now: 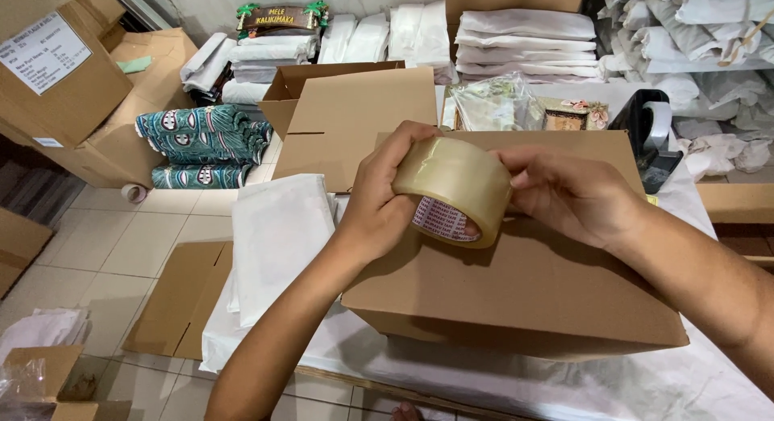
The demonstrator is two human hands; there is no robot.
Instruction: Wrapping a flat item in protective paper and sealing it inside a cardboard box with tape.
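the fingers of the left hand were curled around the roll of clear packing tape, thumb underneath and fingertips pressed over its top edge at about ten o'clock on the roll. the right hand met the roll from three o'clock, its fingers bunched together and pressed against the outer face, as if feeling along the film; whether they pinched a loose end could not be told. the roll hung tilted in the air just above the closed cardboard box, not touching it.

the roll looked light and stiff, a rigid cardboard core under a slick, glossy wrap; the smooth outer face would likely slip under a loose grip, so the sound hold seemed to be across the core and the edges, as the left hand had it.

the box sat on a table covered in white sheeting. at nine o'clock of the box lay a white wrapped bundle, at twelve o'clock an open empty carton, and at two o'clock a black tape dispenser. folded patterned teal fabric lay further off at ten o'clock.
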